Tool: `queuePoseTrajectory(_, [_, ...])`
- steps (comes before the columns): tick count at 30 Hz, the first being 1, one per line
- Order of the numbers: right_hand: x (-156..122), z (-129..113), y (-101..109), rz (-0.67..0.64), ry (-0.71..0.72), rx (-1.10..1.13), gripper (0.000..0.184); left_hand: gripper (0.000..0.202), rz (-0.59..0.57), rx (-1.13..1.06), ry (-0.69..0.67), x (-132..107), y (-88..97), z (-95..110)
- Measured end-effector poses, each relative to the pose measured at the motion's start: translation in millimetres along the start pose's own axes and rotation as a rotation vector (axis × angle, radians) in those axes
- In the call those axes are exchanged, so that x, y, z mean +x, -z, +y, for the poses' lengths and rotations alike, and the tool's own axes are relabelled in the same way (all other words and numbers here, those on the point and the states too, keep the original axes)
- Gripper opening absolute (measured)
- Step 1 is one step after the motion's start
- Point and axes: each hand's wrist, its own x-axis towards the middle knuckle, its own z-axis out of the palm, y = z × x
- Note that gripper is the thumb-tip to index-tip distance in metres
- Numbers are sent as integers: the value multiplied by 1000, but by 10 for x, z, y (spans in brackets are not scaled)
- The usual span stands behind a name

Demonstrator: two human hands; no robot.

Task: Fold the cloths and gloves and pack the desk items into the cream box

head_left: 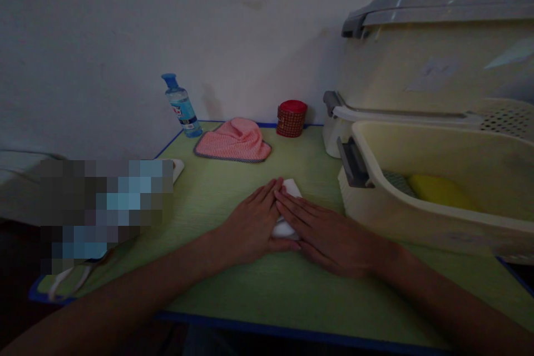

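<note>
Both of my hands lie flat at the middle of the green table [233, 297], their fingertips meeting over a small white folded piece [291, 188] that looks like cloth. My left hand [254, 225] rests on its left side with the fingers stretched out. From the right, my right hand [329, 231] lies across it, fingers straight and close together. Only the piece's far end and a bit between the hands show; the rest is covered.
A pink cloth [233, 142], a blue-capped bottle [183, 108] and a red woven container [292, 119] stand toward the wall. At right, a cream bin [400, 219] holds something yellow [440, 192]; stacked bins [400, 67] rise behind. A blurred-out item [125, 200] lies left.
</note>
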Motion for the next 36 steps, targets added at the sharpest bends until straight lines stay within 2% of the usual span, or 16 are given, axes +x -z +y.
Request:
queuePoseTrajectory(5, [-4, -17, -8, 10, -20, 23, 59, 88, -36, 13, -33, -31, 19, -65])
queuePoseTrajectory(11, [-7, -15, 33, -55, -28, 43, 75, 80, -128, -33, -79, -54, 99, -176])
queuePoseTrajectory(25, [-3, -15, 49, -117, -48, 32, 77, 84, -177, -23, -16, -55, 126, -140])
queuePoseTrajectory(31, [-23, -1, 49, -104, -40, 65, 80, 85, -217, -42, 22, -41, 165, -115])
queuePoseTrajectory(36, [-56, 32, 38, -65, -28, 128, 78, 84, -244, -133, 60, -33, 234, -198])
